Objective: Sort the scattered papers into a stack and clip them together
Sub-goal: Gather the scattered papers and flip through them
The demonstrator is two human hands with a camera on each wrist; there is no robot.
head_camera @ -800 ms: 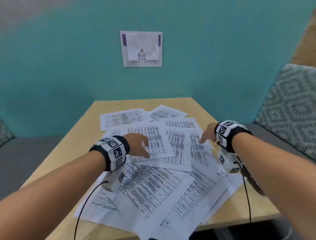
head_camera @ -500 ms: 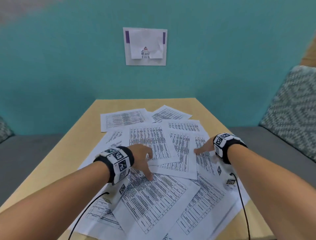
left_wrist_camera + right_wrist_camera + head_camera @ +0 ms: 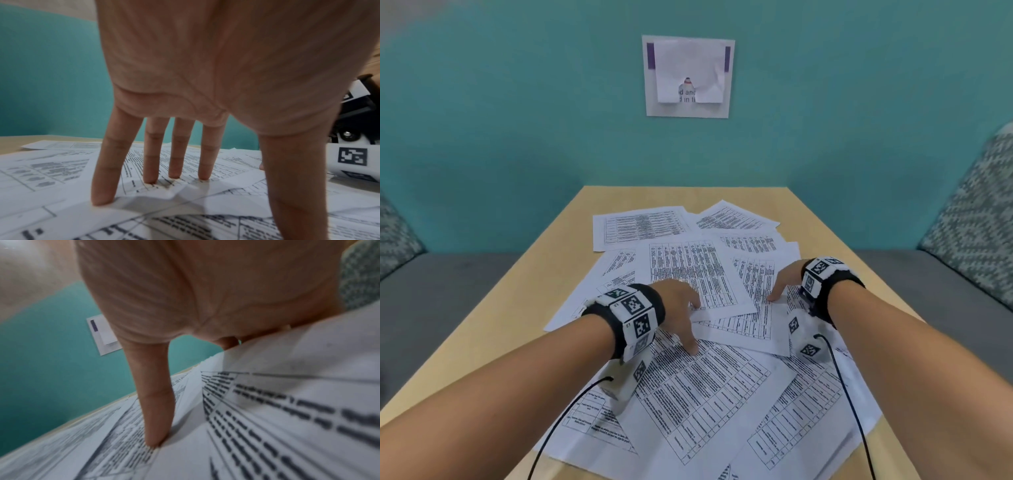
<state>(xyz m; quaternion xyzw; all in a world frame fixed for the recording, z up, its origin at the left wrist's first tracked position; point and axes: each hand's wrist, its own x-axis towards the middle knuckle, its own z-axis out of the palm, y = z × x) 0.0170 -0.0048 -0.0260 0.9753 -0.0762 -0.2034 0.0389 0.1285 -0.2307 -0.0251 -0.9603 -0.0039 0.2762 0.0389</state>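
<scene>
Pressing down on the scattered papers point(image 3: 709, 377) with straight, spread fingers, the left hand point(image 3: 679, 308) is resting its fingertips point(image 3: 102, 199) on the sheets near the middle of the pile; the left wrist view is showing the paper creasing a little under them. It is grasping nothing, only pushing flat against the printed pages. The right hand point(image 3: 786, 279) is lying further right on the same pile, its thumb point(image 3: 153, 426) extended and touching a sheet, while another sheet is rising against the palm and hiding the remaining fingers, so whether they are curling under its edge cannot be told. The papers, all printed with tables of dark text, are lying loose and overlapping at different angles across the light wooden table point(image 3: 524, 308), some reaching over its near edge. Both wrists are wearing dark bands with black-and-white marker tiles point(image 3: 635, 305). Beyond the table a teal wall point(image 3: 517, 102) is carrying a white notice point(image 3: 688, 77), and patterned cushions point(image 3: 976, 226) are sitting at the sides
</scene>
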